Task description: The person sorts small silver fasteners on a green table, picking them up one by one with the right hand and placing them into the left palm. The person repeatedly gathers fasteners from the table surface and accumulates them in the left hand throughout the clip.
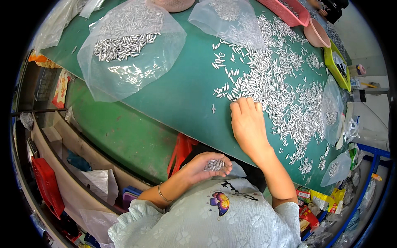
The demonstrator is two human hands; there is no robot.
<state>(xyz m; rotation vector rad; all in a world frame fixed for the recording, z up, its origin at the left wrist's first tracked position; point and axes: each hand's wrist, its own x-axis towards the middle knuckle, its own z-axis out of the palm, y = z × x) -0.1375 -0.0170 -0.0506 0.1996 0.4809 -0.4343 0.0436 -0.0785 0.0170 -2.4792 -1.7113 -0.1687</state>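
My left hand (199, 168) is cupped, palm up, close to my body below the table edge. A small heap of silver metal pieces (214, 165) lies in it, the fingers curled round them. Out over the green table (182, 99), my right hand (249, 120) has its fingers bent down and pressed together at the near edge of a wide spread of the same silver pieces (285, 89). What those fingertips hold, if anything, is hidden. One lone silver piece (213, 108) lies left of the right hand.
A clear plastic bag (136, 78) of silver pieces lies at the left, another bag (202, 15) further back. A pink basket (304, 17), a pink bowl (317, 34) and a yellow-green tray (331, 62) stand at the far right. A red stool (182, 151) is under the table edge.
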